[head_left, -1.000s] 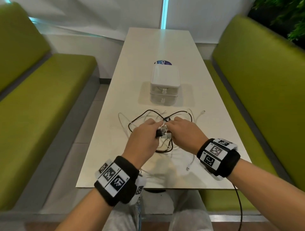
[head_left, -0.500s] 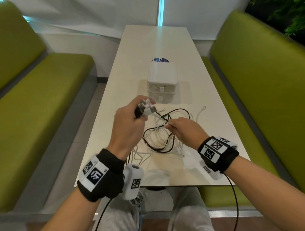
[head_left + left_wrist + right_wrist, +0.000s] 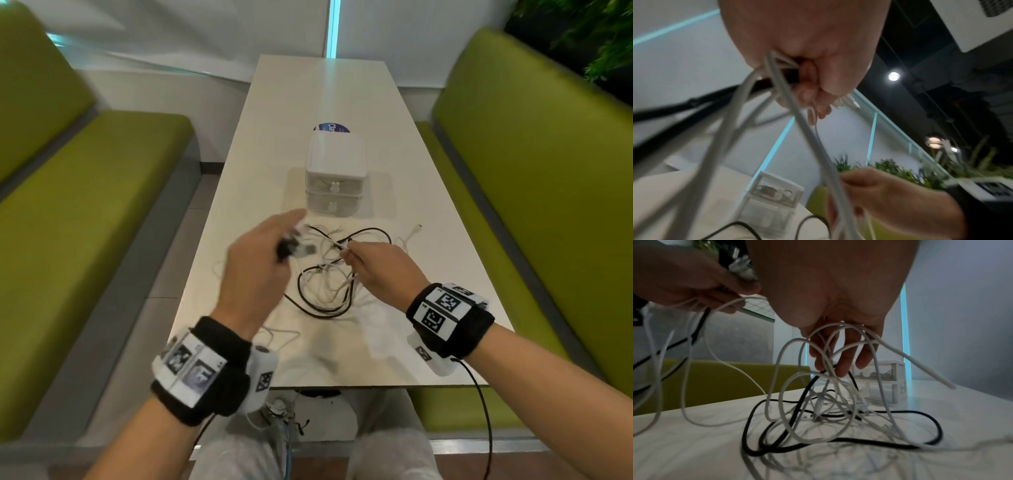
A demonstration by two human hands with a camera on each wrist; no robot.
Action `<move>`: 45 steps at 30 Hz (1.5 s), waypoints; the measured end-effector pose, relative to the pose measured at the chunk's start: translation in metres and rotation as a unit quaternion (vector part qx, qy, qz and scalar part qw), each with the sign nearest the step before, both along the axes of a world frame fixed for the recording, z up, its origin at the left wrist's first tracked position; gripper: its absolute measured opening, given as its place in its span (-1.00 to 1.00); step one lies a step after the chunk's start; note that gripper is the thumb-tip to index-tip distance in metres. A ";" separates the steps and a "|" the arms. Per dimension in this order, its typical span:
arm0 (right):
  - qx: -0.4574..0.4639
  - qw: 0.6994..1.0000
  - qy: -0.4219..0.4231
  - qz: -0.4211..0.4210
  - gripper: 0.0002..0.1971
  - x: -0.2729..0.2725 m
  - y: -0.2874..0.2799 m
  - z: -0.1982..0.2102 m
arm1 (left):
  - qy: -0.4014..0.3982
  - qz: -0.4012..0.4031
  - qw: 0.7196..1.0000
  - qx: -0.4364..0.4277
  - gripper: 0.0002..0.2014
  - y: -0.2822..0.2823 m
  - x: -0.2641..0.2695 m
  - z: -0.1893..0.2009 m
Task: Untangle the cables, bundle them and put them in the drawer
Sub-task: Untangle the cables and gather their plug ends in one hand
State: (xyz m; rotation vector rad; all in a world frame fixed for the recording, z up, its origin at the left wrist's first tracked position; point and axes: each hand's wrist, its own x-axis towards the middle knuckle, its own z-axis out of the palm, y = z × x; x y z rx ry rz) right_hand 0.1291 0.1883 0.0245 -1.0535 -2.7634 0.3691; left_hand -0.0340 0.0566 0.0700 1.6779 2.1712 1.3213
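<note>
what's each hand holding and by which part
Left hand grips the cables by their bunched plug ends; right hand pinches white strands mid-length.

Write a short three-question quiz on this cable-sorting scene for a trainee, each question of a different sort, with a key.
1. True or false: both drawers of the white drawer unit are shut.
2. Multiple choice: what does the left hand hold? A) a bunch of cable plug ends B) a drawer knob C) nothing
3. Fill in: the tangle on the table holds several white cables and a ___ cable, with the right hand pinching a white strand.

Key: 1 true; 2 A; 3 black.
</note>
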 end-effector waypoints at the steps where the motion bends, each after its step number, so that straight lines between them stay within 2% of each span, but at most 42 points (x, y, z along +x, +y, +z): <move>1: 0.004 1.000 -0.004 0.003 -0.67 -0.004 -0.003 0.003 | 0.016 -0.037 0.999 -0.019 -0.37 0.003 0.010 -0.003; 3: 0.011 1.000 -0.014 0.010 -0.75 -0.008 -0.007 0.008 | 0.063 -0.075 0.993 -0.060 -0.42 0.013 0.025 -0.011; 6: 0.024 0.999 -0.037 0.020 -0.83 -0.007 -0.012 0.010 | 0.106 -0.058 0.986 -0.111 -0.61 0.024 0.029 -0.019; 9: 0.036 0.997 -0.059 0.026 -0.83 -0.009 -0.016 0.007 | 0.127 -0.040 0.980 -0.145 -0.80 0.028 0.025 -0.019; 12: 0.048 0.996 -0.062 0.041 -0.78 -0.014 -0.019 0.003 | 0.146 -0.027 0.974 -0.171 -0.85 0.028 0.019 -0.017; 18: 0.055 0.997 0.017 0.045 -0.69 -0.017 -0.019 0.004 | 0.137 -0.006 0.987 -0.083 -0.83 0.016 0.001 -0.012; 21: 0.081 0.995 -0.030 0.041 -0.68 -0.021 -0.013 0.004 | 0.118 0.010 0.993 -0.013 -0.81 0.008 0.001 -0.004; 25: 0.041 0.997 -0.069 -0.012 -0.67 -0.001 -0.002 -0.011 | 0.094 0.079 0.988 0.099 -0.79 0.002 -0.028 0.025; 27: 0.031 0.998 -0.048 -0.017 -0.69 0.003 0.000 -0.013 | 0.109 0.074 0.987 0.093 -0.77 0.003 -0.040 0.031; 30: 0.027 0.999 0.019 -0.023 -0.72 -0.005 0.002 -0.004 | 0.097 0.019 0.994 0.046 -0.76 0.000 -0.035 0.026; 33: -0.048 0.992 0.114 0.001 -0.71 -0.010 -0.007 0.013 | 0.068 -0.043 0.997 0.000 -0.80 -0.006 -0.025 0.015; 36: -0.195 0.960 0.189 0.073 -0.92 -0.013 -0.030 0.027 | 0.061 -0.078 0.994 -0.043 -0.80 -0.009 -0.020 0.004; 38: -0.219 0.949 0.198 0.107 -0.81 -0.013 -0.043 0.033 | 0.049 -0.090 0.992 -0.068 -0.81 -0.011 -0.020 -0.001; 41: -0.325 0.918 0.207 0.096 -0.71 -0.013 -0.046 0.034 | 0.051 -0.100 0.989 -0.095 -0.86 -0.017 -0.024 -0.007; 43: -0.366 0.907 0.187 0.095 -0.82 -0.012 -0.046 0.031 | 0.051 -0.097 0.988 -0.107 -0.89 -0.021 -0.026 -0.011; 45: -0.365 0.910 0.168 0.100 -0.93 -0.013 -0.048 0.029 | 0.041 -0.093 0.989 -0.112 -0.89 -0.025 -0.025 -0.016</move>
